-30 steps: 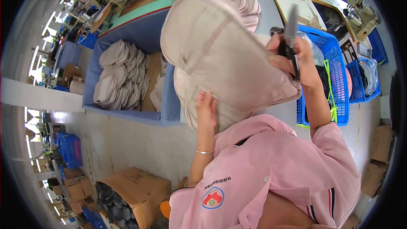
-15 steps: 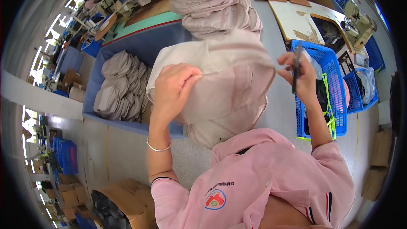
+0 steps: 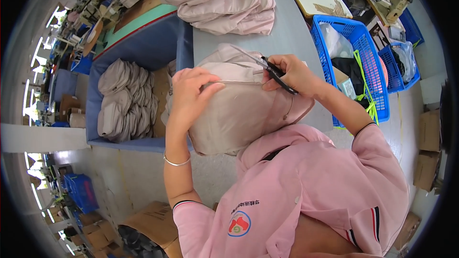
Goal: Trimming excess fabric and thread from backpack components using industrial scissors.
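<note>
A pale beige fabric bag (image 3: 234, 114) lies at the near edge of the grey table, in front of my body. My left hand (image 3: 191, 91) pinches its upper seam between thumb and fingers. In my right hand (image 3: 297, 74) is a pair of scissors (image 3: 283, 82) with black handles, its long metal blades pointing up and left across the bag's far side. The right fingertips rest at the same seam, beside a small fabric tab (image 3: 258, 72). Whether they also grip the cloth is hard to tell.
More beige bags (image 3: 224, 5) are stacked at the far side of the grey table (image 3: 291, 33). Left of it, a blue-lined bin (image 3: 184, 43) holds several similar bags (image 3: 126, 100). A blue plastic basket (image 3: 380, 86) with bags and bright green cord stands at right.
My right hand has come left and down with the scissors, from beside the bag to its seam. The bag has turned and settled lower; my left hand still pinches it.
</note>
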The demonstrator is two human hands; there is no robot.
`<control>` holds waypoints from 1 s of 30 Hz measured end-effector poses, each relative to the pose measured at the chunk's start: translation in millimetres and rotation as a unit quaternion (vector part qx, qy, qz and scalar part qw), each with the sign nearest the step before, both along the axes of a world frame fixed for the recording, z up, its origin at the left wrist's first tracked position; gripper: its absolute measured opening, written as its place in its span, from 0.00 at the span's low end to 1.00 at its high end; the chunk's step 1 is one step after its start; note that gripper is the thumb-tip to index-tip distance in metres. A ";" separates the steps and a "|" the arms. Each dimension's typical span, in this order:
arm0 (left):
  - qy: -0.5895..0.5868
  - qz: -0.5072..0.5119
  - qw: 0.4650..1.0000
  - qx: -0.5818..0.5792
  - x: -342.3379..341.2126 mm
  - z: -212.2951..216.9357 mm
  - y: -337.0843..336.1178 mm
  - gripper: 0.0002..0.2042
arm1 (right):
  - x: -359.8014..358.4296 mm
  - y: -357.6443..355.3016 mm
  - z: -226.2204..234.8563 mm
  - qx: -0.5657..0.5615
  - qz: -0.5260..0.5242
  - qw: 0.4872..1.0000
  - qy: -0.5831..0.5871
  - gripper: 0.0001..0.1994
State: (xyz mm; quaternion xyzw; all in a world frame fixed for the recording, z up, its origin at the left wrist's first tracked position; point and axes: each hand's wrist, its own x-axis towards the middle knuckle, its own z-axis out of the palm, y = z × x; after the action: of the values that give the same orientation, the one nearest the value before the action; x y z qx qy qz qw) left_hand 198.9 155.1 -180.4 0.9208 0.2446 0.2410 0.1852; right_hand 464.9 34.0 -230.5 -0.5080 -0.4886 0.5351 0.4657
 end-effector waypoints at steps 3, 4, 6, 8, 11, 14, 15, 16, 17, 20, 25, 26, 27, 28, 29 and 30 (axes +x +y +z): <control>-0.010 0.032 0.994 -0.100 -0.1 -9.3 -4.0 0.07 | 11.1 -4.9 -1.6 -0.016 -0.025 1.000 0.008 0.12; -0.008 0.027 0.994 -0.101 0.9 -11.5 -3.6 0.07 | 20.5 -6.9 -8.7 0.028 -0.020 0.998 -0.060 0.15; -0.040 0.044 0.989 -0.132 -3.9 -17.2 -0.4 0.06 | 33.5 -15.2 2.2 0.054 -0.008 0.976 -0.212 0.17; -0.050 0.048 0.989 -0.132 -6.6 -20.5 0.1 0.05 | 43.6 -23.6 16.4 0.070 0.018 0.915 -0.396 0.24; -0.066 0.048 0.988 -0.134 -7.9 -22.2 0.0 0.05 | 53.5 -33.5 13.9 0.198 0.018 0.846 -0.495 0.24; -0.074 0.041 0.986 -0.141 -6.4 -22.2 -2.4 0.06 | 56.8 -34.1 24.0 0.149 0.072 0.824 -0.542 0.22; -0.080 0.039 0.986 -0.143 -5.8 -22.3 -3.0 0.06 | 57.3 -32.3 24.1 0.126 0.097 0.809 -0.566 0.22; -0.078 0.038 0.986 -0.143 -5.4 -22.8 -2.9 0.06 | 57.4 -30.2 22.7 0.125 0.096 0.810 -0.565 0.22; -0.080 0.039 0.985 -0.146 -5.3 -23.5 -2.8 0.06 | 57.1 -28.0 20.5 0.141 0.101 0.803 -0.570 0.21; -0.082 0.040 0.984 -0.152 -5.3 -23.8 -4.0 0.05 | 46.9 -20.9 16.5 0.168 0.110 0.799 -0.568 0.21; -0.091 0.047 0.981 -0.163 -8.0 -24.4 -6.6 0.05 | 40.6 -17.7 2.5 0.213 0.111 0.813 -0.531 0.20; -0.095 0.049 0.980 -0.167 -8.8 -25.6 -6.6 0.05 | 40.8 -18.6 -0.2 0.194 0.115 0.811 -0.540 0.20; -0.099 0.050 0.979 -0.170 -9.6 -26.5 -6.5 0.05 | 40.3 -19.1 -1.6 0.175 0.120 0.808 -0.550 0.20; -0.099 0.052 0.979 -0.171 -9.6 -26.8 -6.1 0.05 | 39.4 -19.5 -1.5 0.175 0.121 0.808 -0.549 0.20; -0.097 0.049 0.979 -0.174 -9.3 -26.8 -5.5 0.05 | 38.5 -20.1 -1.1 0.188 0.111 0.806 -0.550 0.20; -0.095 0.047 0.978 -0.178 -9.1 -27.1 -5.1 0.05 | 37.7 -20.6 -0.9 0.200 0.100 0.804 -0.551 0.20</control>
State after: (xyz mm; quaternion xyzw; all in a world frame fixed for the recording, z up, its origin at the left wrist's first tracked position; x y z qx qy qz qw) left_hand 189.8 150.0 -207.5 0.8338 0.3077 0.2882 0.3565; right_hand 502.6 13.4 -231.5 -0.5609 -0.8075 0.0996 0.1532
